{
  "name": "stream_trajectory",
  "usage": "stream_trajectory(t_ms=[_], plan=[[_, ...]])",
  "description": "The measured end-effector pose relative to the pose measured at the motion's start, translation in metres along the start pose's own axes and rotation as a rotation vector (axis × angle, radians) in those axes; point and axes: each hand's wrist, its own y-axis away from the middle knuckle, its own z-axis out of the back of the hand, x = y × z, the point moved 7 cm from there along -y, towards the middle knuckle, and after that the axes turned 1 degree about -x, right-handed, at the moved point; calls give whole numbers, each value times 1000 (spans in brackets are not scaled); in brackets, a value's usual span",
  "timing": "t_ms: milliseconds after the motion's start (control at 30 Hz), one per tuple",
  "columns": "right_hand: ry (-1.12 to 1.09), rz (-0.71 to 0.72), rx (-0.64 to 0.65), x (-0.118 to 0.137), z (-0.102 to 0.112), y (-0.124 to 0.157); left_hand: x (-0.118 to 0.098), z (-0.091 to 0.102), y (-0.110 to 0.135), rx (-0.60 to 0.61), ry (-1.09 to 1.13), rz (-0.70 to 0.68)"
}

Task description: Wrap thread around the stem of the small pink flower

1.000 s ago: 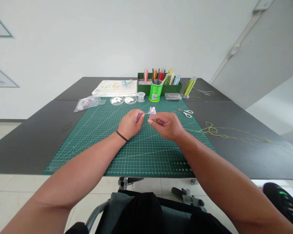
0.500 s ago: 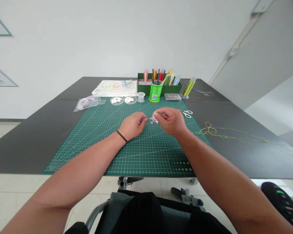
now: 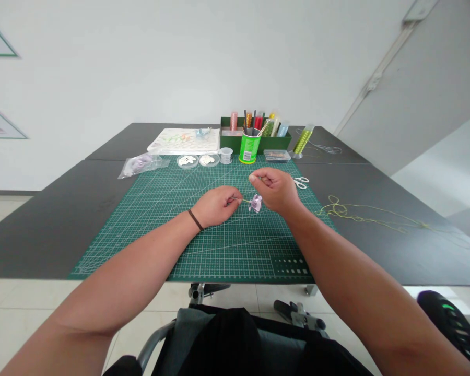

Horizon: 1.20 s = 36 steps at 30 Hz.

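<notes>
Over cutting mat (image 3: 235, 256), left grip (image 3: 216, 206) pinches stem of lilac flower (image 3: 255, 203); right grip (image 3: 274, 190) curled shut, now lifted clear.

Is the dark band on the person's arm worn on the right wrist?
No, the dark band sits just behind the left hand, while the skin behind the right hand shows no band.

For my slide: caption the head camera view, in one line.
Left hand holds a wire-stemmed lilac flower over a green cutting mat, right hand close beside.
</notes>
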Motion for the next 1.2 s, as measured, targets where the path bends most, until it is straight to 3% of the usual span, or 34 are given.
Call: stream_trajectory(t_ms=[433, 933, 1200], plan=[[-1, 14, -32, -7, 2, -2, 0, 0, 0, -5, 56, -9], [-34, 83, -13, 9, 9, 3, 7, 3, -2, -42, 98, 90], [-27, -17, -38, -3, 8, -1, 2, 2, -1, -27, 85, 22]])
